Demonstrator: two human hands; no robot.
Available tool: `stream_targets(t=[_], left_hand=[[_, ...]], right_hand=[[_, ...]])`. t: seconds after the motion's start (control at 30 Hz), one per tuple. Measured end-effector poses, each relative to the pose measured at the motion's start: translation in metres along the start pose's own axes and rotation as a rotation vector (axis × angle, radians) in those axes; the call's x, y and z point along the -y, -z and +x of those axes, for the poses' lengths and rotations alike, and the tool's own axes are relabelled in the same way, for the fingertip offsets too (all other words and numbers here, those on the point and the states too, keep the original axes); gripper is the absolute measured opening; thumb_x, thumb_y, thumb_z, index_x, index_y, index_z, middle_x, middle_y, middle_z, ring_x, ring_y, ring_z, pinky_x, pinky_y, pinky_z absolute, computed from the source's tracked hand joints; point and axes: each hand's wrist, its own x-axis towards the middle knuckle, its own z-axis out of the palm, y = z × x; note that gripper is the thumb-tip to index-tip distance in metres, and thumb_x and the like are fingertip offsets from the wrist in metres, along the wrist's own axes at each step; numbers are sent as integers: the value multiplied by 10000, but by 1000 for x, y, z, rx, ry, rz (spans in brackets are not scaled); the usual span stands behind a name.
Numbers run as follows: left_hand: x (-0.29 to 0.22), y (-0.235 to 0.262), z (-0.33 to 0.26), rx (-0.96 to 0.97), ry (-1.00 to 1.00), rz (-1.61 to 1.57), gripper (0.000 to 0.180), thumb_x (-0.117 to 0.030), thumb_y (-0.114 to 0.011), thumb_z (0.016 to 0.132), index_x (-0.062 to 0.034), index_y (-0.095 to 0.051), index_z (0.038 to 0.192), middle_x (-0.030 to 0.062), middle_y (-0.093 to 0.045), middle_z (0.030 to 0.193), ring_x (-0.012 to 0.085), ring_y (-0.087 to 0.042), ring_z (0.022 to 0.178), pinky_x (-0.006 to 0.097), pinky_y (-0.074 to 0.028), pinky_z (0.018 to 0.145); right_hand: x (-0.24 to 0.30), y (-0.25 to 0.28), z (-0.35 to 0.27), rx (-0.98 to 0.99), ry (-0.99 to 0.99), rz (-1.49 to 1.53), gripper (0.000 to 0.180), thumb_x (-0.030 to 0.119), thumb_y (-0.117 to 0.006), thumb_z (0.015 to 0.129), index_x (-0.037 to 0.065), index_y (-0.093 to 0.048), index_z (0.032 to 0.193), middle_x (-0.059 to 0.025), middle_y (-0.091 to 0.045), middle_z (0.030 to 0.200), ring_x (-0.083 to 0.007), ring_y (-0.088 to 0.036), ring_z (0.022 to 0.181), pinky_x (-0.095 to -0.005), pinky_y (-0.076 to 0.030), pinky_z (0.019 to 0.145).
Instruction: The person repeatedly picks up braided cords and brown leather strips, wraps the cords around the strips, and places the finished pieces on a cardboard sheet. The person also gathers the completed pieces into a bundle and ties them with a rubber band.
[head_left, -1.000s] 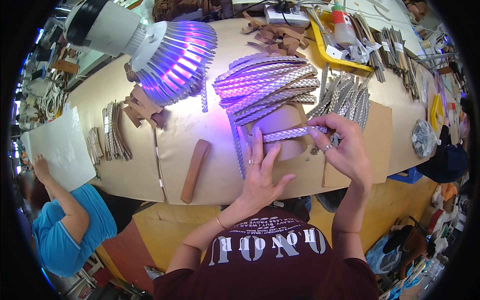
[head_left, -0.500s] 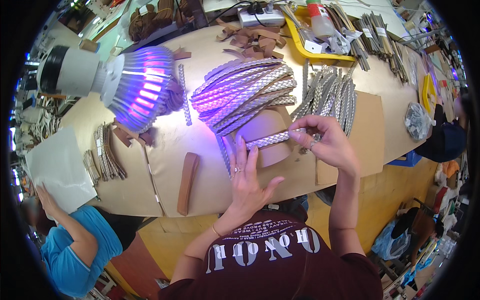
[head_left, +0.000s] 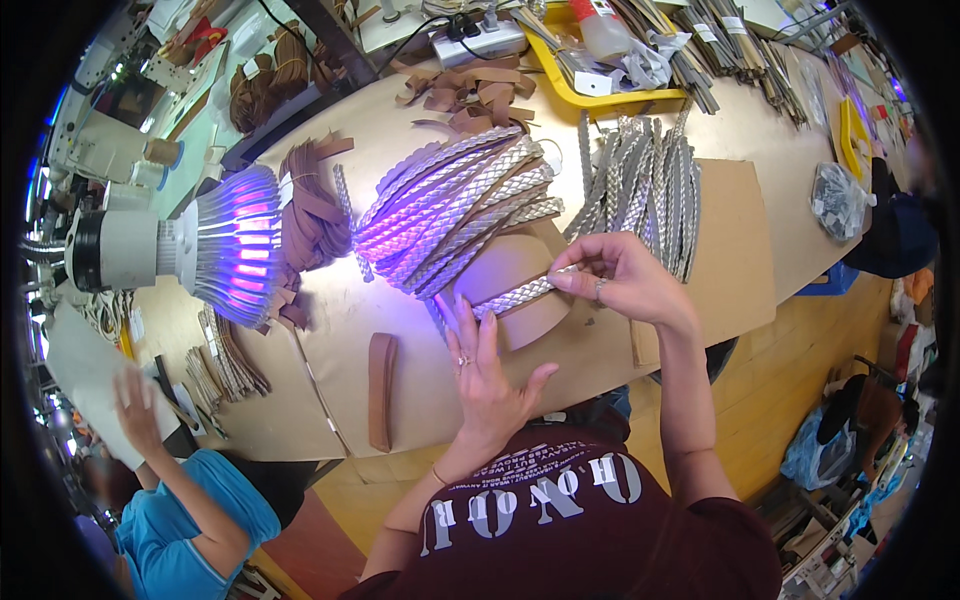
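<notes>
A silver braided strip (head_left: 515, 294) lies across a brown leather piece (head_left: 515, 290) on the work table (head_left: 420, 400). My left hand (head_left: 490, 375) presses flat on the strip's left end with fingers spread. My right hand (head_left: 620, 280) pinches the strip's right end between thumb and fingers. Just behind them lies a fanned pile of silver braided strips (head_left: 455, 205), lit purple.
A white lamp with purple light (head_left: 190, 250) hangs at the left. More silver strips (head_left: 640, 185) lie on a cardboard sheet (head_left: 730, 250) at the right. A brown leather strap (head_left: 381, 390) rests near the front edge. A person in a blue shirt (head_left: 190, 510) stands lower left. A yellow tray (head_left: 600, 95) is at the back.
The view has shifted, so the lamp and table sit further left. My hands stay on the same braided strip, the left flattened further along it.
</notes>
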Motion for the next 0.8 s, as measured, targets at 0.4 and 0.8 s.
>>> stream_targets(t=[0.4,0.8], left_hand=[[4,-1,-3,27,-16,20,967,-445,-789,786,59,-277,1434,404,-292,1460,544,-275,1391,677,-248,1079],[19,-13,-7,-24,-106,74,959,-435,-778,803,-6,-244,1473,388,-233,1499,601,-249,1369,682,-242,1081]], right_hand=[[-40,3,23,114,-152,324,194,172,-792,840,60,-645,898,34,-652,737,-32,-568,611,-182,-427,519],[-49,7,22,186,-264,571,117,169,-684,933,87,-600,938,64,-600,743,-19,-521,604,-185,-478,595]])
